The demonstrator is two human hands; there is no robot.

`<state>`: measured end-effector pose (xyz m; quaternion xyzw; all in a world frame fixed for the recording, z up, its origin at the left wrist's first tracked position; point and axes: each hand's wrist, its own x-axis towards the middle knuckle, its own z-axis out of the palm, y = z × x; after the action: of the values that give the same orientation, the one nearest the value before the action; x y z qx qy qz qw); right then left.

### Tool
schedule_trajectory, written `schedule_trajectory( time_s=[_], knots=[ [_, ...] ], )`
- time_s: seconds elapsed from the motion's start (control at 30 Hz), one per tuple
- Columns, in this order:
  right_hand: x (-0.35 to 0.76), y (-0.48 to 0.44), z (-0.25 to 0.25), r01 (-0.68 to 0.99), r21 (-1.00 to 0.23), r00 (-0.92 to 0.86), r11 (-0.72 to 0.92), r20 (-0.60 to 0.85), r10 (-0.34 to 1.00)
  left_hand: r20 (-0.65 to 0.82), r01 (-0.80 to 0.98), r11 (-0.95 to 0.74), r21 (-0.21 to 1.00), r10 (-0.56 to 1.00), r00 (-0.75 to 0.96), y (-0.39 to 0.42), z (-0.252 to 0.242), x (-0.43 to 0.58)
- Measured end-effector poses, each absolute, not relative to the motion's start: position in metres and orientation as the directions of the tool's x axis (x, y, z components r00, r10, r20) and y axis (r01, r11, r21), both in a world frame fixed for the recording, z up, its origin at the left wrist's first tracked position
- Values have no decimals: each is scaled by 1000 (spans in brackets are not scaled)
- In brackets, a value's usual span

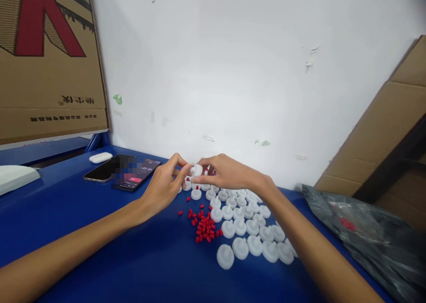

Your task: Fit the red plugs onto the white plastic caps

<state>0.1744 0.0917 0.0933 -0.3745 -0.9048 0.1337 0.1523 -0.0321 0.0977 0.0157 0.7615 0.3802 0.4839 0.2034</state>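
Note:
My left hand (163, 179) is closed, thumb and forefinger pinching a round white plastic cap (197, 171) with a narrow nozzle. From the other side, my right hand (226, 172) has its thumb and fingers closed around the same cap; its far fingertips are partly hidden. Just below the hands stands a white cap with a red tip (196, 194), with more white caps behind, partly covered by the hands. A loose heap of small red plugs (204, 228) lies nearer to me. Several rows of white nozzle caps (252, 227) spread over the table under my right forearm.
Two phones (141, 174) and a white oval case (100, 157) lie on the blue table (133, 258) at the left. A white object (16, 179) sits at the far left edge. Cardboard boxes (49, 81) flank the white wall. A grey plastic bag (362, 232) lies at the right.

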Motion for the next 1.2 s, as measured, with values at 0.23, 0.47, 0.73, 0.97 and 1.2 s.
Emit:
schedule_trajectory(
  time_s=[0.23,0.47,0.73,0.97,1.2],
  knots=[
    [173,92,91,619,-360,-651,698,261,713,568,417,-604,679,793,223,98,15,-32],
    [174,93,92,610,-324,-685,723,242,687,514,470,-591,655,805,296,92,18,-29],
    [184,96,101,575,-341,-761,743,110,640,531,487,-729,480,684,499,93,13,-30],
    [174,83,108,716,-76,-688,694,98,719,398,258,-555,791,786,472,91,11,-20],
    [240,105,122,924,66,-381,376,189,905,417,252,-568,784,782,463,86,13,-27]
  ],
)
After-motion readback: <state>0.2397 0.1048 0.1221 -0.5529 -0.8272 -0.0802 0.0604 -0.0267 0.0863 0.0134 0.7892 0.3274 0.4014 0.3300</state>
